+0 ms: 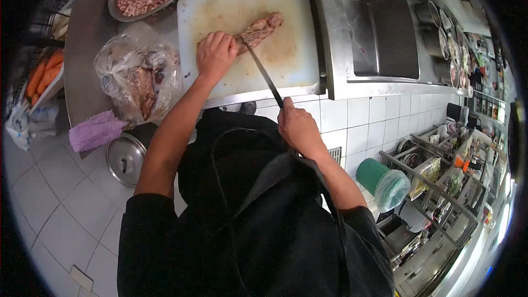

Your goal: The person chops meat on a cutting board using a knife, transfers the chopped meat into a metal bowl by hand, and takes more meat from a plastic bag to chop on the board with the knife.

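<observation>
A steel counter (82,33) fills the upper left of the frame, bearing a white cutting board (300,33) at upper middle; the board is stained, and if its underside is wet, which I cannot tell, it could slide under a hard stroke. Just left of it, a slack plastic bag (113,60) with more meat lies near the left forearm, so a swinging elbow might drag it. A metal bowl (116,11) of chopped meat, upper left, is well filled; a knock would likely spill pieces. The long knife (265,75) slants across the board's lower edge, its handle gripped in the right hand (298,126); a greasy palm could let it twist. The left hand (215,55) clasps the near end of a piece of meat (264,29) at the board's middle. The blade's far end meets the meat just beside those fingers, the gravest risk: if the uneven, probably slippery piece rolls, the edge could catch a fingertip.
</observation>
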The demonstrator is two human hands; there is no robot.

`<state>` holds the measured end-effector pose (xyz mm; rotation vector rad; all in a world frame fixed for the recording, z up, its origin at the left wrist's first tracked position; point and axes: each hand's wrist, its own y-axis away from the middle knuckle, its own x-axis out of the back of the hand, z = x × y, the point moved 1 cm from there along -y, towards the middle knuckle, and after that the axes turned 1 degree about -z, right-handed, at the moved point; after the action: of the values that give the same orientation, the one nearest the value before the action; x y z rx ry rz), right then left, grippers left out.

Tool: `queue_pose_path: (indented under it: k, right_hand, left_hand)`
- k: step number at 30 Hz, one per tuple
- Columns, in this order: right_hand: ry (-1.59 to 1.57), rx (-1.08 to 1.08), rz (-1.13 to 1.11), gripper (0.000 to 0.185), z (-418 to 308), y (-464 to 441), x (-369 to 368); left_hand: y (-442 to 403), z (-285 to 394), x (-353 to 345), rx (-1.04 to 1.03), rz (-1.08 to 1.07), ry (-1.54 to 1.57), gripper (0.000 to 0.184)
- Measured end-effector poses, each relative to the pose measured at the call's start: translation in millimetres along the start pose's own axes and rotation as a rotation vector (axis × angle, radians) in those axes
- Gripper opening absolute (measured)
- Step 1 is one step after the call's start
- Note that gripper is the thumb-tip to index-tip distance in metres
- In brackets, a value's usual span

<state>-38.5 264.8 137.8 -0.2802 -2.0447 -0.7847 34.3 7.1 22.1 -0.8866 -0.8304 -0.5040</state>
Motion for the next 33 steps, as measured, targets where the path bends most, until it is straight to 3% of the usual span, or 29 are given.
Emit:
queue_pose_path:
  k: [3,19,33]
  right_hand:
    - [0.076,-0.033,-0.019,0.015,-10.1,-19.8,-0.2]
    - [0.068,0.077,0.006,0.018,-21.8,-132.3,-38.8]
    - [0.007,0.010,-0.080,0.020,-18.0,-51.3,-4.0]
  left_hand:
    - [-3.4,0.8,-0.5,-0.016,0.083,-0.006,0.011]
    - [-2.5,-4.2,-3.1,-0.012,0.077,0.069,0.010]
    - [3.6,3.8,-8.4,0.034,0.035,-0.062,0.010]
